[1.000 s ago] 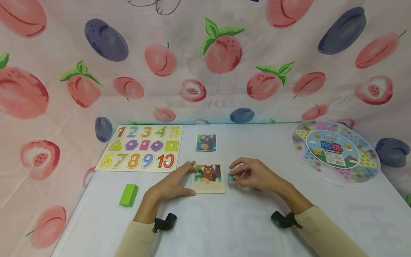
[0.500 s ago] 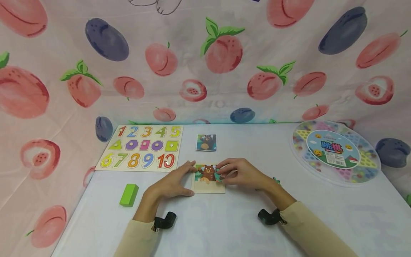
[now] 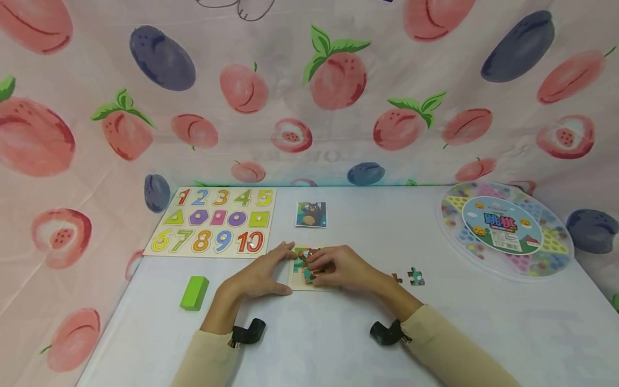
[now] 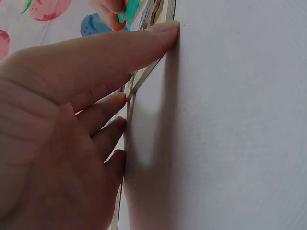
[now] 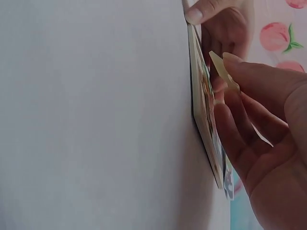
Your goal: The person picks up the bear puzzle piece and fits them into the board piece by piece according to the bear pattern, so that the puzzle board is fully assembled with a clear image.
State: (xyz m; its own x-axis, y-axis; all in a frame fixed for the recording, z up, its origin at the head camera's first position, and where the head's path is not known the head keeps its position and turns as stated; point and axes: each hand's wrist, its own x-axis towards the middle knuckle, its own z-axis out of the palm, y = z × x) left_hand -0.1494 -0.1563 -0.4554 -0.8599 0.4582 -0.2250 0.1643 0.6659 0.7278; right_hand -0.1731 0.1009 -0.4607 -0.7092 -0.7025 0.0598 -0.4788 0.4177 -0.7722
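Note:
A small wooden jigsaw board [image 3: 298, 287] with a bear picture lies in the middle of the table, partly covered by my right hand. My left hand [image 3: 261, 277] rests along its left side, the straight thumb [image 4: 148, 40] on the near corner and the fingers by the far edge. Over the board, my right hand [image 3: 349, 269] pinches a teal-and-brown jigsaw piece [image 3: 308, 276] between thumb and fingers. The right wrist view catches that piece [image 5: 220, 67] nearly edge-on, tilted above the board. Two loose jigsaw pieces, one teal [image 3: 416, 277] and one brown [image 3: 396, 278], lie by the right forearm.
Behind the board is a small bear picture card [image 3: 311, 215]. A number-and-shape board [image 3: 271, 236] lies at the back left, with a green block [image 3: 194, 293] nearer. A round checkers box [image 3: 503, 226] sits at the back right. Fruit-patterned cloth [image 3: 309, 156] hangs behind.
My right hand has moved left with the piece, from beside the board to over its lower part. The loose pieces have come into view behind it. The left hand has stayed put.

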